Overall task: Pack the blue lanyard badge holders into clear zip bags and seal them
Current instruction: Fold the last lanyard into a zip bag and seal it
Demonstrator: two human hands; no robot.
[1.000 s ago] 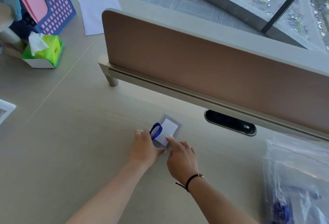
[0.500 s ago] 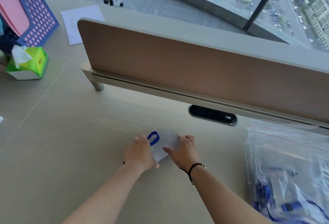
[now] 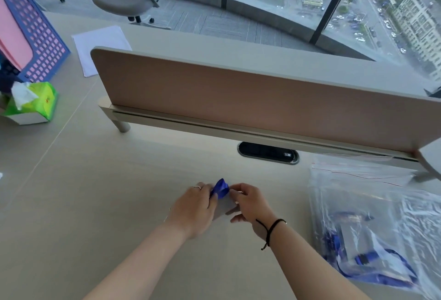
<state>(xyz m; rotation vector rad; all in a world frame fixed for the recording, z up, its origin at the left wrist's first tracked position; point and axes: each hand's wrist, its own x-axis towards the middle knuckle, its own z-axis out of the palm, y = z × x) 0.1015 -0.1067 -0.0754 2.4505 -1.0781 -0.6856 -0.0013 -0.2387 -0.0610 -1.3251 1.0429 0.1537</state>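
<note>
Blue lanyard (image 3: 220, 188) bunched between both hands' closed grips (left hand (image 3: 194, 209), right hand (image 3: 250, 204)).

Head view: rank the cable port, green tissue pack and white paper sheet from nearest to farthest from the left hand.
From the left hand:
1. Cable port, set in the desk up to the right.
2. Green tissue pack, far left.
3. White paper sheet, beyond the divider's left end.

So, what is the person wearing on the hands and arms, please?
Both forearms are bare, with no sleeves in view. The left hand wears a thin silver-coloured ring on one finger. The right hand has a black cord bracelet at the wrist, its loose end hanging down.
</note>
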